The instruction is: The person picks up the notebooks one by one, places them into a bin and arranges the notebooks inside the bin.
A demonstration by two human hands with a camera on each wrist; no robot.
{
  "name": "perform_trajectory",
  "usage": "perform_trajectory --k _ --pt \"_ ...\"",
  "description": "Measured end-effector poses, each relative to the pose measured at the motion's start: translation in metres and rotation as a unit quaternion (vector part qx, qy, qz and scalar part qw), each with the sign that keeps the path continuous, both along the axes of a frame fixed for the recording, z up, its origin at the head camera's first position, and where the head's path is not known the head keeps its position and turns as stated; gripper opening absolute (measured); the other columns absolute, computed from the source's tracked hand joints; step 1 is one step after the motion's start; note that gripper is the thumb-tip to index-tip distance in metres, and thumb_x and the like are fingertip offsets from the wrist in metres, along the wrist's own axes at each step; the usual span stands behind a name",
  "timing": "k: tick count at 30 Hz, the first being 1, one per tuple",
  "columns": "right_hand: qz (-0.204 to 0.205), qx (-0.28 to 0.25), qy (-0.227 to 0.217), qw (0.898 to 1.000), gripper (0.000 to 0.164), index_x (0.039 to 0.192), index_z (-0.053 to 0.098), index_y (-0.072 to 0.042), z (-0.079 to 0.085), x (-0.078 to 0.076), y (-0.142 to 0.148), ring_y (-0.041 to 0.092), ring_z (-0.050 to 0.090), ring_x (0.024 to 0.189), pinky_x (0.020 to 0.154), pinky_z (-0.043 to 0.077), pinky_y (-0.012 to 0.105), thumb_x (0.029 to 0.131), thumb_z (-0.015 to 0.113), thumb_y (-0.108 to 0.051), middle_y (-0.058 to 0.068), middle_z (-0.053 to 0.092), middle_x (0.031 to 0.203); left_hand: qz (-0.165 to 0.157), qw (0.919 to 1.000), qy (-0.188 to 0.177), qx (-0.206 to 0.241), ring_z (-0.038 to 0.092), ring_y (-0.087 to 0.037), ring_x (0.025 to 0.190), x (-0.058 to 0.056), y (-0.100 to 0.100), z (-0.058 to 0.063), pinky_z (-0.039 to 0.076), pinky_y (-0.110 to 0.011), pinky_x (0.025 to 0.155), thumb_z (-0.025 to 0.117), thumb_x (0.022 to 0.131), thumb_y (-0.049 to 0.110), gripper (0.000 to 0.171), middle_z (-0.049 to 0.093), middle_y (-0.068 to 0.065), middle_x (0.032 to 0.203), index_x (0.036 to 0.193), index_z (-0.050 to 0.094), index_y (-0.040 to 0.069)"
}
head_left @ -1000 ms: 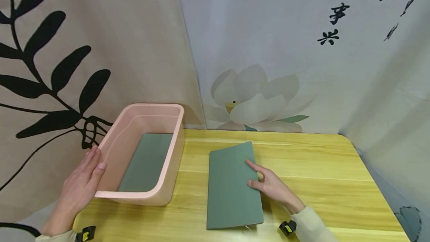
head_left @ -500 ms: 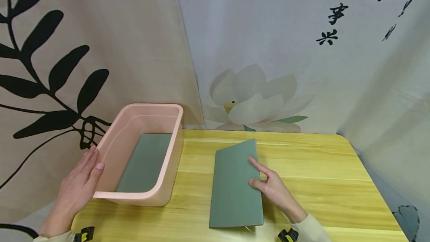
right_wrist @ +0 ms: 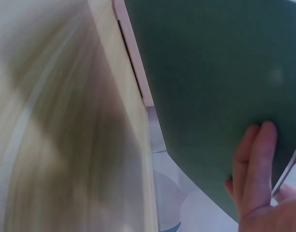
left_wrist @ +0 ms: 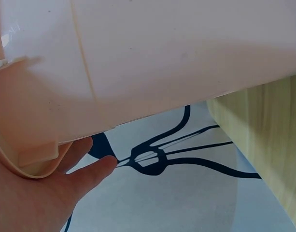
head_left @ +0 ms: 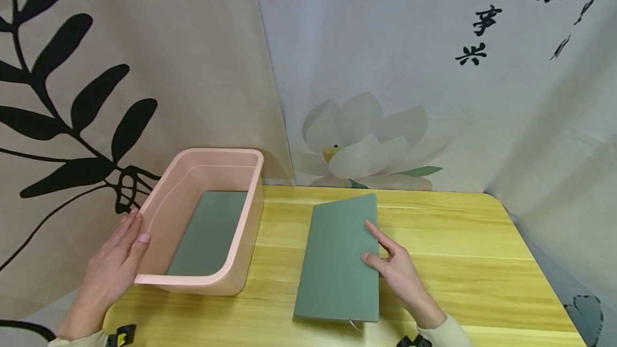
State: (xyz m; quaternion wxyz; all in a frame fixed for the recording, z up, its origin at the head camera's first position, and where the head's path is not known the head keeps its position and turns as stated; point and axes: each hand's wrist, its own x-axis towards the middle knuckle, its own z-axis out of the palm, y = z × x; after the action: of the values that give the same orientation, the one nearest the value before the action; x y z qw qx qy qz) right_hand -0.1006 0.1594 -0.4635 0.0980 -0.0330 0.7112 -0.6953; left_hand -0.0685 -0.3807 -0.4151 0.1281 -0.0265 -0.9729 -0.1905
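A green notebook (head_left: 339, 258) with a pale ribbon bookmark (head_left: 354, 325) at its near edge hangs tilted close over the table. My right hand (head_left: 397, 266) grips its right edge, with thumb and index finger on the upper cover. Two fingers (right_wrist: 260, 159) press its underside in the right wrist view. At the left stands a pink plastic bin (head_left: 253, 218), where a flat green notebook-like rectangle (head_left: 212, 232) lies on the floor. My left hand (head_left: 114, 269) rests against the bin's left rim, its fingers fairly straight. In the left wrist view the bin's outer wall (left_wrist: 162, 58) fills the upper part.
The yellow wood-grain table (head_left: 458, 250) stretches to the right of the notebook. Behind it hang printed cloth backdrops (head_left: 385, 42) with a lotus, dark leaves and characters. A dark cable (head_left: 26, 326) runs beside my left forearm.
My right hand has shifted the notebook slightly right and away from me, tilting it so its near edge moved left. My left hand and the bin hold their places.
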Motion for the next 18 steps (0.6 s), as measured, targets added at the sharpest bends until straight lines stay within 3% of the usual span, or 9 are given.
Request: perform_trajectory --k 3,6,7,10,12,13,18 --pt "-0.01 -0.022 0.007 1.0 0.07 0.161 0.04 -0.018 0.004 0.002 -0.001 0.002 0.052 0.067 0.061 0.049 0.019 0.097 0.068 -0.006 0.014 0.02 0.17 0.0 1.0 0.001 -0.002 0.009 -0.04 0.157 0.0 0.0 -0.001 0.015 -0.073 0.116 0.032 0.114 0.031 0.06 0.009 -0.018 0.171 0.16 0.021 -0.006" --pt "-0.017 -0.045 0.013 0.999 0.07 0.161 0.039 -0.016 0.007 0.003 -0.001 -0.001 0.046 0.063 0.056 0.043 0.016 0.098 0.067 -0.005 0.013 0.017 0.171 0.001 1.0 0.001 -0.002 0.01 -0.042 0.157 0.0 0.0 -0.001 0.016 -0.073 0.116 0.032 0.114 0.031 0.06 0.009 -0.018 0.171 0.16 0.021 -0.006" --pt "-0.019 -0.052 0.014 0.998 0.07 0.161 0.038 -0.016 0.009 0.003 -0.001 0.001 0.048 0.07 0.053 0.04 0.015 0.098 0.067 -0.005 0.011 0.017 0.171 0.001 1.0 0.002 -0.002 0.01 -0.043 0.157 0.0 0.0 -0.001 0.016 -0.073 0.116 0.032 0.114 0.031 0.06 0.009 -0.018 0.171 0.16 0.021 -0.007" --pt "-0.02 -0.076 0.011 0.997 0.07 0.162 0.037 -0.016 0.012 0.003 -0.002 0.011 0.054 0.114 0.051 0.038 0.015 0.099 0.066 -0.006 0.005 0.016 0.172 0.001 1.0 0.004 0.0 0.014 -0.046 0.155 0.0 0.0 -0.001 0.018 -0.074 0.114 0.032 0.114 0.031 0.06 0.01 -0.018 0.171 0.159 0.022 -0.007" --pt "-0.021 -0.087 0.01 0.996 0.07 0.162 0.036 -0.016 0.014 0.003 -0.003 0.021 0.024 0.149 0.051 0.038 0.015 0.1 0.066 -0.006 0.001 0.016 0.172 0.002 1.0 0.004 0.0 0.015 -0.048 0.154 0.0 0.0 -0.001 0.019 -0.076 0.113 0.032 0.114 0.03 0.059 0.01 -0.018 0.171 0.159 0.023 -0.007" --pt "-0.021 -0.091 0.01 0.996 0.07 0.162 0.036 -0.016 0.015 0.003 -0.003 0.025 0.005 0.155 0.05 0.037 0.015 0.1 0.066 -0.007 0.0 0.015 0.172 0.002 1.0 0.003 0.0 0.015 -0.048 0.154 0.0 0.0 -0.001 0.019 -0.076 0.112 0.032 0.114 0.031 0.06 0.01 -0.018 0.171 0.159 0.023 -0.007" --pt "-0.028 -0.104 0.015 0.994 0.071 0.163 0.035 -0.017 0.021 0.004 -0.008 0.024 -0.004 0.158 0.045 0.027 0.017 0.1 0.067 -0.009 -0.004 0.017 0.172 0.002 1.0 0.001 0.0 0.013 -0.045 0.156 0.0 0.0 -0.001 0.018 -0.075 0.113 0.032 0.114 0.031 0.06 0.01 -0.018 0.171 0.159 0.022 -0.007"
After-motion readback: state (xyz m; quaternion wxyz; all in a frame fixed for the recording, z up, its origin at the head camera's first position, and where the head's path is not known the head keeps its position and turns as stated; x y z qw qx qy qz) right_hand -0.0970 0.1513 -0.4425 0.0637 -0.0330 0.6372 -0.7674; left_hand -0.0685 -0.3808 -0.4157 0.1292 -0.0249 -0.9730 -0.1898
